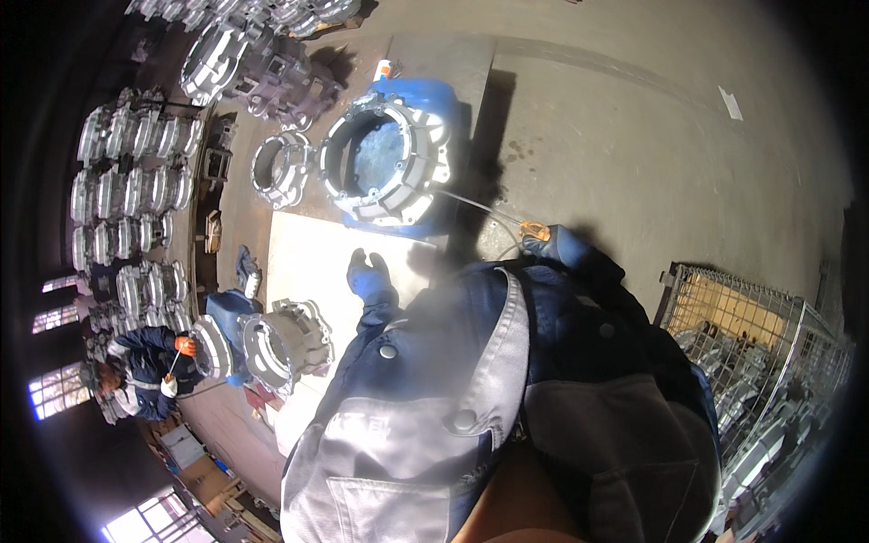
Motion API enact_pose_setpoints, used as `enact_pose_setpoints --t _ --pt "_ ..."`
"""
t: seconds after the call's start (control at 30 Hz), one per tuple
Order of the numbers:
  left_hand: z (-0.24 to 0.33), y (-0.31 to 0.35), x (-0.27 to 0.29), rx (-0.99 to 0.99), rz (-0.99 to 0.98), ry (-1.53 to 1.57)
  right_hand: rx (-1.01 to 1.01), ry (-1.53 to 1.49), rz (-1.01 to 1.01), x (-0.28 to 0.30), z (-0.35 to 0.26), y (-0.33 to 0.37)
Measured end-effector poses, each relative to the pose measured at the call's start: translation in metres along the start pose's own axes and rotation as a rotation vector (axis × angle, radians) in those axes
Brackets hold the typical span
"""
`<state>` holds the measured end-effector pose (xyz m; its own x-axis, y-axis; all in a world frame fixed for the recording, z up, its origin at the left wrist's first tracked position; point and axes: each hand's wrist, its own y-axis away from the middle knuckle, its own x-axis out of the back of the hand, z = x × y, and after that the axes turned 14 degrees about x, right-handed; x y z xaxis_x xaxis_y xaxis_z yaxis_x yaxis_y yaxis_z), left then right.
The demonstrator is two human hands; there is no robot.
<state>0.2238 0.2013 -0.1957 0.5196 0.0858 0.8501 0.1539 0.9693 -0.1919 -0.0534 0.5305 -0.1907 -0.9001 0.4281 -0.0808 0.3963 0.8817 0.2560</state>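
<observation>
My right hand [563, 244], in a blue glove, is closed on what looks like an air blow gun [535, 230] with an orange body. Its long thin nozzle [478, 204] points left, and the tip is at the lower right rim of a large ring-shaped metal casting [409, 185]. That casting lies with its round opening up on a blue support [416, 90]. A thin hose curves beneath the gun. My left hand [368, 279], also blue-gloved, is held below the casting with thumb and fingers apart, holding nothing.
A smaller ring casting [297, 167] lies left of the large one. Another casting [285, 344] stands lower left, near a co-worker [136, 362] holding a rod. Stacked castings [136, 185] line the far left. At right is a wire mesh cage [733, 299] with metal parts.
</observation>
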Motion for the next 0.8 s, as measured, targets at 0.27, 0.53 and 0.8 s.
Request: enact_pose_setpoints --t 0.27,0.53,0.8 --pt "-0.013 0.039 0.014 0.250 -0.341 -0.174 0.187 0.138 0.057 0.008 0.003 -0.002" --pt "-0.014 0.079 0.001 0.467 -0.094 0.000 0.289 0.657 -0.135 0.040 -0.051 0.003" --pt "-0.019 0.123 0.017 0.760 -0.134 -0.074 0.843 1.260 -0.226 0.014 -0.180 -0.034"
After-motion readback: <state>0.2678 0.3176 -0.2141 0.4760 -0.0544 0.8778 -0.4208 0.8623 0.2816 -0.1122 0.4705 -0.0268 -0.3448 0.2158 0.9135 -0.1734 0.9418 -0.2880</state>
